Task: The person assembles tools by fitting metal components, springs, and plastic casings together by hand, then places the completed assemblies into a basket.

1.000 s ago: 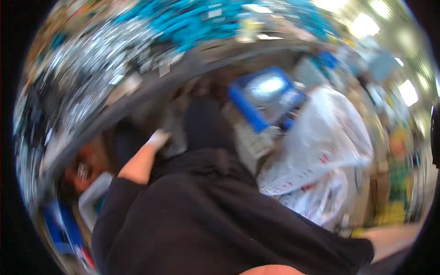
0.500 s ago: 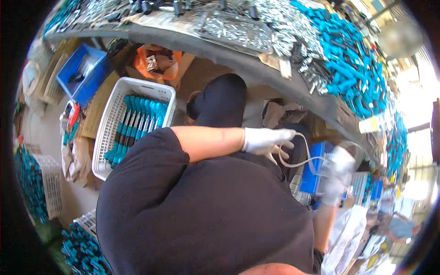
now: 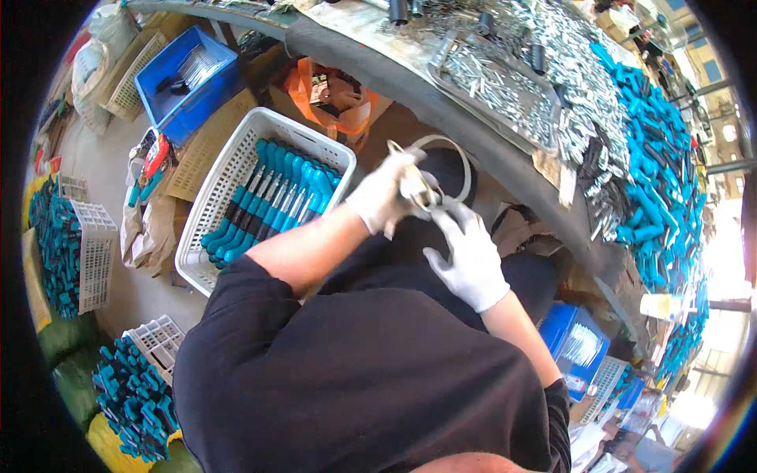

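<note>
A narrow cream-white strap (image 3: 468, 162) arches in a loop above my dark-clad knee. My left hand (image 3: 385, 195), in a white glove, is closed around the gathered turns of this strap. My right hand (image 3: 471, 264), gloved too, reaches in from the right; its fingertips touch or nearly touch the strap beside the left fingers. The right fingers are stretched and the thumb stands apart. Just left of my left hand is a white plastic basket (image 3: 225, 169), where teal-and-black handled tools (image 3: 272, 201) with metal shafts lie in a row.
The workbench (image 3: 355, 67) curves across the front, heaped with metal parts (image 3: 505, 91) and teal handles (image 3: 650, 181). An orange bag (image 3: 355, 118) sits beneath it. Blue bins stand at the far left (image 3: 162, 118) and right (image 3: 552, 335). More teal pieces (image 3: 134, 402) fill a crate at lower left.
My left hand has moved left and farther away, toward the basket. My right hand has come in from the far right to meet it. The strap is now gathered at my left hand.
</note>
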Demonstrator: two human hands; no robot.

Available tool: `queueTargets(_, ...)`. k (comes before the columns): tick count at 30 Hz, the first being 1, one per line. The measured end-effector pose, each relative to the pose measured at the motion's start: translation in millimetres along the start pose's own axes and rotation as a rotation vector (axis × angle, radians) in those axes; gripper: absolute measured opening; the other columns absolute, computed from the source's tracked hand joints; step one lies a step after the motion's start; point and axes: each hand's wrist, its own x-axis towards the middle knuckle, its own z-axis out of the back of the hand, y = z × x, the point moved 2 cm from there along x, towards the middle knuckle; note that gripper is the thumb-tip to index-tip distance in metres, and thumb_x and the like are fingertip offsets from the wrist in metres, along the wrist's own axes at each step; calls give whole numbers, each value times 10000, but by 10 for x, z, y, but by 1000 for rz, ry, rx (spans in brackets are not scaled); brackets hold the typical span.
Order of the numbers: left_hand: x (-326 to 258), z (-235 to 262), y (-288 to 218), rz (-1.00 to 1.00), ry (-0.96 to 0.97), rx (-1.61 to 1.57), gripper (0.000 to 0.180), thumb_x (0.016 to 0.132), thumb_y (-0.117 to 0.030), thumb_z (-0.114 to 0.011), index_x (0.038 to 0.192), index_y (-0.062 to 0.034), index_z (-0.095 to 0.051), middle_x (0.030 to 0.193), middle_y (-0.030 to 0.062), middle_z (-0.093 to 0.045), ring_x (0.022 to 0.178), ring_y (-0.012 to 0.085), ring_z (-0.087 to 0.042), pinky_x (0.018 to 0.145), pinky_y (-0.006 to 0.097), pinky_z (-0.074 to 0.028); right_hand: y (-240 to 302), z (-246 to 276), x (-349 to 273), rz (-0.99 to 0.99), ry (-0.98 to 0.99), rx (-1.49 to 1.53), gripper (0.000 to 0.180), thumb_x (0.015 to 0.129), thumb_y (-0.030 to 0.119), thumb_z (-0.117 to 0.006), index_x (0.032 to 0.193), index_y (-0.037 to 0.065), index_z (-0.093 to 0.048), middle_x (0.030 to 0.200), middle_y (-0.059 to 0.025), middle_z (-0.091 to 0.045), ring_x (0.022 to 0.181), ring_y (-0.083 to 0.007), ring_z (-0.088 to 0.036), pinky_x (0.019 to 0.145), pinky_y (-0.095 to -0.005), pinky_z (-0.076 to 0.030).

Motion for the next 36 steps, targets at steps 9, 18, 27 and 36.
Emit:
queueTargets(9, 870, 1715, -1574, -298, -581, 185, 453, 873, -424, -567, 1149, -74, -485, 908, 155, -590, 803, 299, -624, 723, 486, -550, -601, -373, -136, -229, 17, 121, 481, 709, 80, -738, 1155, 97, -559, 1234, -156, -540, 1100, -347, -563, 893, -395, -503)
queueTargets(18, 2390, 2240, -1865, -666, -616, 844, 404, 888, -288, -531, 1247, -111, -477, 1038, 148, -588, 832, 292, -636, 596, 408, -548, -749, -378, 98, -325, 130, 198, 387, 739, 22, -708, 1100, 76, -578, 1162, -166, -550, 946, -308, -609, 829, -368, -513)
queueTargets(27, 2622, 2781, -1145, -1049, -363, 2369, 335, 896, -242, -468, 1169, -100, -600, 1157, 149, -613, 996, 290, -618, 766, 430, -528, -902, -396, 330, -318, 166, 268, 271, 742, 0, -705, 974, 71, -583, 1029, -126, -551, 823, -264, -614, 733, -352, -522)
queueTargets(36, 895, 1994, -1722, -1135, -1065, 1827, 260, 681, -168, -672, 935, -164, -727, 1269, 237, -516, 1156, 415, -484, 986, 480, -392, -805, -418, 276, -311, 114, 250, 268, 755, 22, -703, 982, 80, -574, 1025, -123, -542, 698, -232, -619, 667, -335, -526)
